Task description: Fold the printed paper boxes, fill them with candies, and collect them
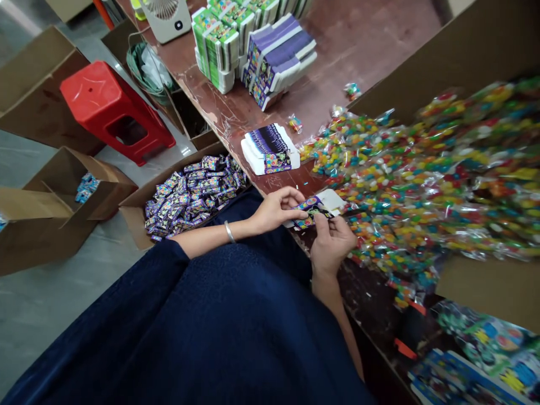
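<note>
Between my two hands is a small purple printed candy box, its white end flaps standing out on the right side. My left hand, with a silver bangle at the wrist, pinches the box's left end between thumb and fingers. At the lower right edge, my right hand grips the same box with its thumb near the printed face. Just beyond the hands, a few flat purple cartons lie on the table. A large heap of clear-wrapped colourful candies spreads to the right of my right hand.
Banded stacks of purple cartons and green cartons stand on the brown table near a white fan. Below the table's left edge, a cardboard box holds many filled purple packs. A red stool stands on the floor.
</note>
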Motion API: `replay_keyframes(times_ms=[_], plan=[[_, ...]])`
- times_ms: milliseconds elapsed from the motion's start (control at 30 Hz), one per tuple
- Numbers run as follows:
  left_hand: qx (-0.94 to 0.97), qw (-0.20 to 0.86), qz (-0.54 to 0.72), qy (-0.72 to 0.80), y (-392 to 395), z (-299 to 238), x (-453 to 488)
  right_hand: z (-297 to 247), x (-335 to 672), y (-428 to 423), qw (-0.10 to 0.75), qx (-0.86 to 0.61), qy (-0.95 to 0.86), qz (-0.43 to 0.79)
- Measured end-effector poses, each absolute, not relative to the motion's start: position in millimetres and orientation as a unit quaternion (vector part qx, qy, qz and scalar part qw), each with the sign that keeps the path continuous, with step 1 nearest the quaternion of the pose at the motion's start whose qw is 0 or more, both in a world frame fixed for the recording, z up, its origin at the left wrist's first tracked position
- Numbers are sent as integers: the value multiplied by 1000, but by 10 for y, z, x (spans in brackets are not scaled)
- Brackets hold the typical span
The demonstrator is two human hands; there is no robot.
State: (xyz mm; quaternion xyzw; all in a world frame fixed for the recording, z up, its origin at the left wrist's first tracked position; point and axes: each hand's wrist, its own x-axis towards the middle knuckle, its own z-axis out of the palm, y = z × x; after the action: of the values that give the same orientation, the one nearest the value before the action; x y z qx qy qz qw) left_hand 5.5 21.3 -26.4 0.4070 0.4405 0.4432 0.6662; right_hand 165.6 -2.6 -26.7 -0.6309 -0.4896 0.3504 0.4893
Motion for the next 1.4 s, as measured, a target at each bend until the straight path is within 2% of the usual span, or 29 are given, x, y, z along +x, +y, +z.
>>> replay_keyframes(times_ms=[133,267,467,667,800,933,1167,1400], plan=[[492,624,434,425,160,-210,18,-258,1603,3,537,-621,-470,326],[546,623,383,409,152,-200,-34,-298,1589,5,518,-645,-486,282],[576,629,342,393,192,-275,-50,-402,1662,-3,495,-637,-517,286],[511,685,382,351,231,-399,-49,-388,1633,6,529,-612,-525,263],[421,733,422,327,238,-480,-18,-341,1558,40,544,-604,-500,298],[385,736,425,358,235,-495,5,-303,1554,101,568,-561,-499,339],[551,636,397,367,198,-338,-125,-257,1728,198,500,-582,-479,426],[571,636,367,367,174,-289,-130,-245,1844,226,469,-604,-484,426]])
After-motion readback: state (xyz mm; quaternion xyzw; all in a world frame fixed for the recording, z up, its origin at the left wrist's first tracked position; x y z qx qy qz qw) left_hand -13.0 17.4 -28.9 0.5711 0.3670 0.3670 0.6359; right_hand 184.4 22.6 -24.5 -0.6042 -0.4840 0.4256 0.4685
